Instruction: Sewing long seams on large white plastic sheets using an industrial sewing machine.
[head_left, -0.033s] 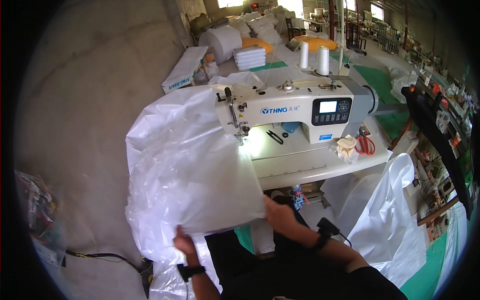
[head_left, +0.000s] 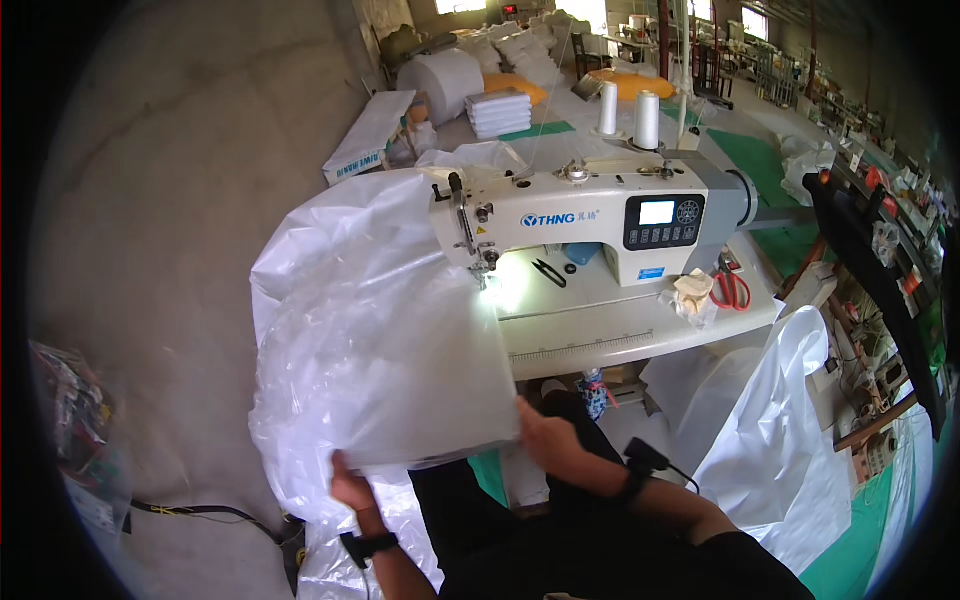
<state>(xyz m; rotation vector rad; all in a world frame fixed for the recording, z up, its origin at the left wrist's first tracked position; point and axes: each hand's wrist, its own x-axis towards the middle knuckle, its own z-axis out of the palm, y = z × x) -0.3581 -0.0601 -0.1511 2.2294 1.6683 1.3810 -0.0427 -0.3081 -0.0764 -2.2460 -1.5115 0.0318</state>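
Observation:
A translucent white plastic sheet (head_left: 430, 370) is drawn from under the lit needle of a sewing machine (head_left: 560, 215) toward my lap. Its near right corner is pinched in my right hand (head_left: 548, 438). Lower and to the left, my left hand (head_left: 350, 487) is closed on the sheet's near edge, so the stretch between the hands hangs fairly taut. The rest of the sheet spreads in crumpled folds over the left side of the table. Black thread snips (head_left: 549, 273) lie on the machine bed, right of the needle.
Red-handled scissors (head_left: 732, 290) and a crumpled beige scrap (head_left: 693, 290) rest at the bed's right end. Two white thread cones (head_left: 646, 122) stand behind the machine. More white sheeting (head_left: 780, 430) drapes down at the right. A folded white stack (head_left: 499, 115) lies farther back.
Both my hands have shifted slightly left, the left one a little more. The sheet's right edge has moved left with them, baring a bit more of the machine bed.

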